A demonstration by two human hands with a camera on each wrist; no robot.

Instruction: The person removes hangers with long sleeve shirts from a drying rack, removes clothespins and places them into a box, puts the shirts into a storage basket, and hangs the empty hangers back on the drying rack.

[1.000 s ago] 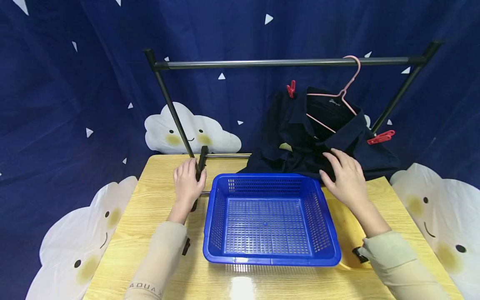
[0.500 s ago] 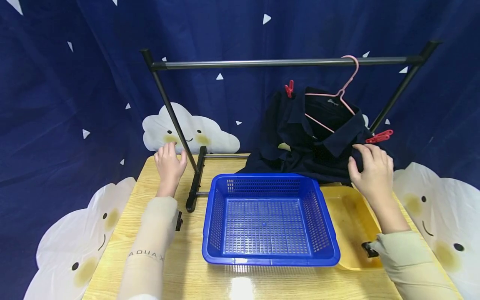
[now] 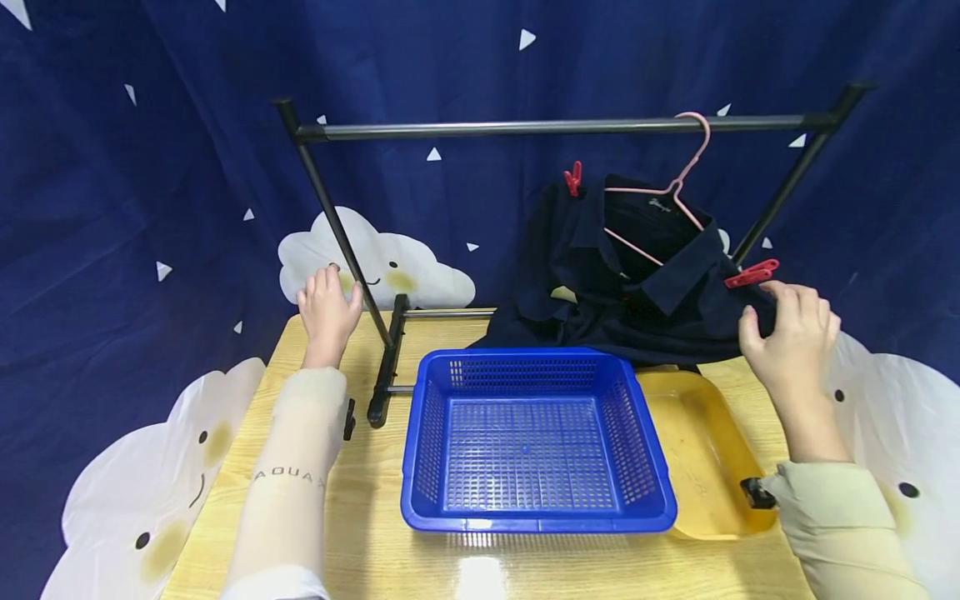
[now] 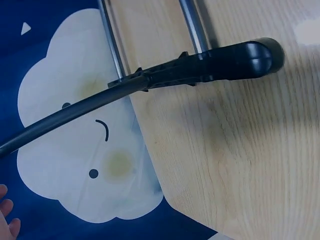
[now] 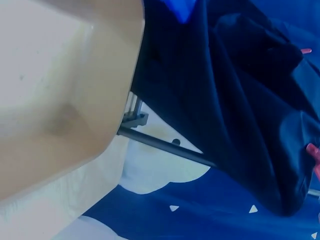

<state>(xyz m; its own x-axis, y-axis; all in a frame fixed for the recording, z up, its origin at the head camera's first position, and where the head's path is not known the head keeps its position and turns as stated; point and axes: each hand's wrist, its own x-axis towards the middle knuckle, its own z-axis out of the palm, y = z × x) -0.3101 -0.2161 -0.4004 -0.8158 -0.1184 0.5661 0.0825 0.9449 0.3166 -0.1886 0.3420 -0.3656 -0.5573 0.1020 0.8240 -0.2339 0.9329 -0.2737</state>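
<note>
A dark navy collared shirt (image 3: 675, 312) hangs on a pink hanger (image 3: 686, 179) hooked over the rack's top bar (image 3: 480, 128). One red clothespin (image 3: 573, 178) is clipped at its left shoulder, another red clothespin (image 3: 752, 274) at its right. My right hand (image 3: 798, 354) is beside the right sleeve, below that clothespin; its fingers bend loosely and the fingertips overlap the sleeve's edge in the head view. To the left of the rack's left post (image 3: 330, 218), my left hand (image 3: 327, 312) is raised with relaxed fingers and holds nothing. Only its fingertips (image 4: 7, 207) show in the left wrist view.
A blue perforated basket (image 3: 538, 523) stands at the table's middle, in front of the shirt. Partly behind it on the right is a yellow tray (image 3: 705, 450). The rack's black left foot (image 3: 387, 367) rests on the wooden table (image 3: 390, 550); a cloud-patterned curtain (image 3: 465, 50) hangs behind.
My left hand has moved left and away from the rack's left foot. My right hand has moved right, from the shirt's lower front to its right sleeve.
</note>
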